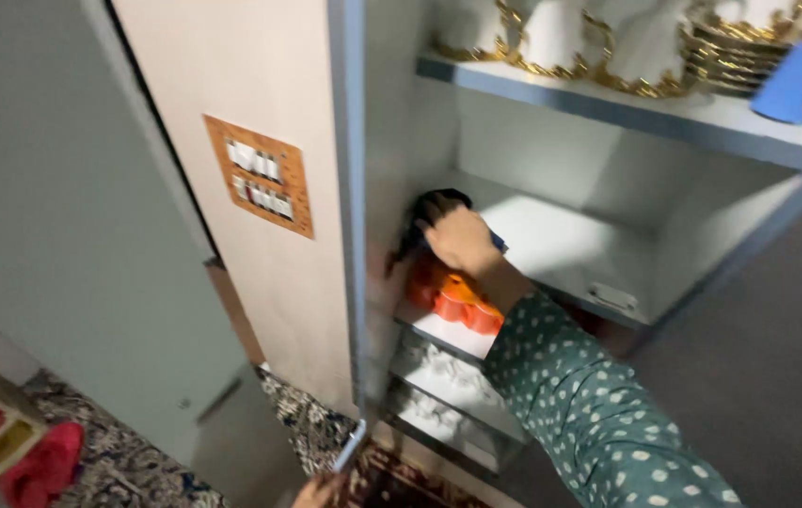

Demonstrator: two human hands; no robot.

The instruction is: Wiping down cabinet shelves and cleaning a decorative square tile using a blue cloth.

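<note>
My right hand (460, 241), in a green sleeve with white dots, reaches into the middle shelf (570, 246) of an open grey-white cupboard. Its fingers are closed on a dark cloth (427, 205) at the shelf's back left corner, with a bit of blue showing beside the hand. An orange plastic thing (457, 303) lies on the shelf's front edge under my wrist. Only the tip of my left hand (317, 491) shows at the bottom edge, close to the lower corner of the cupboard door (348, 282). Its grip is hidden.
White cups and stacked saucers with gold rims (645, 52) and a blue object (801, 83) sit on the top shelf. Lower shelves hold white items (443, 376). A switch panel (260, 176) hangs on the wall. A red cloth (41, 466) lies on patterned carpet at the lower left.
</note>
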